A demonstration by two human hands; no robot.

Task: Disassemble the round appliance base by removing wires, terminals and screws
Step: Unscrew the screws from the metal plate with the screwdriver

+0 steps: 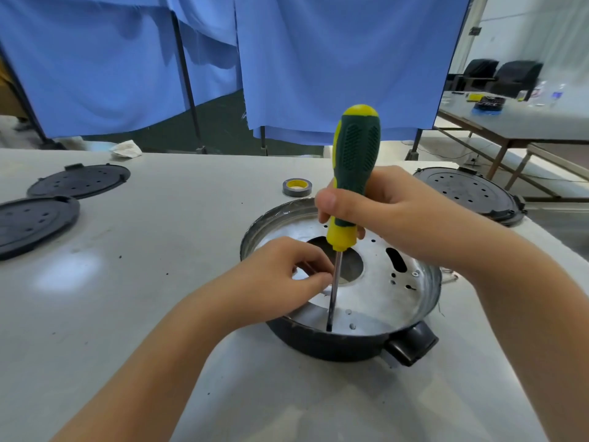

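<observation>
The right hand [379,212] reaches in from the right with its forearm angled across the frame, fingers and thumb curled round the lower yellow-and-green handle of one screwdriver [352,173], which stands nearly upright, leaning slightly, its shaft running down from under this hand to a tip set on the metal plate near the rim closest to the person. The left hand [280,275] comes in from the lower left, wrist resting over the near-left rim, its thumb and forefinger pinched narrowly at the shaft just below the right hand; whether they actually clamp the shaft or only steady it I cannot tell. Beneath both hands sits the one round appliance base [376,314], a dark shallow housing with a silvery perforated plate inside, a large round hole at its middle behind the shaft, and a black handle stub below and to the right of the left hand. It rests on the white tabletop [153,282]. Just beyond the right hand's thumb lies one roll of tape [297,187]. Three black round lids are out: two [79,181] [35,223] well to the left of the left hand, one [468,193] just past the right wrist. Blue curtains [318,59] hang behind.
</observation>
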